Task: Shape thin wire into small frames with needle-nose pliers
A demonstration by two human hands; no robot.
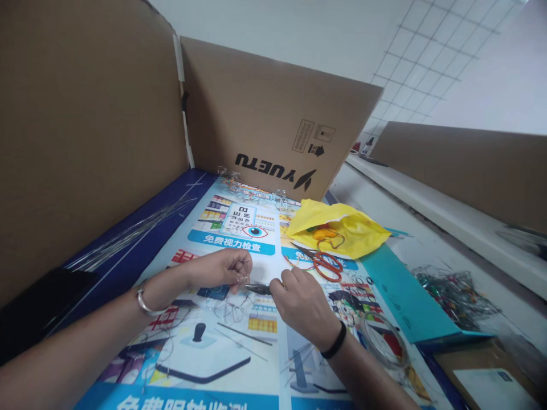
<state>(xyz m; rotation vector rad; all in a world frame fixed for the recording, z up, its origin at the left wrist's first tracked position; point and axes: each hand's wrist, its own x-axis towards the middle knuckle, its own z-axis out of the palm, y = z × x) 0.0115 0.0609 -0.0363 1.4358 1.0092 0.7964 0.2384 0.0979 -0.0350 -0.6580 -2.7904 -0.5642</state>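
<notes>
In the head view, my right hand [301, 304] is closed around a pair of pliers [258, 288], whose dark metal jaws point left. My left hand [228, 269], wearing a silver bangle, pinches a thin wire [247, 280] at the tip of the jaws. The wire is fine and its far end is hard to make out. Beneath the hands, loose loops of thin wire [233, 310] lie on a printed poster sheet [276, 347]. Orange-handled scissors [327, 266] rest beyond my right hand, against a yellow bag [363, 236] with orange material inside.
Cardboard panels [273, 108] stand at the left and back. Long straight wires [128, 236] lie at left near a black object [43, 313]. On the right are a wire coil [384, 341], a teal folder [410, 296] and a tangled wire pile [457, 296].
</notes>
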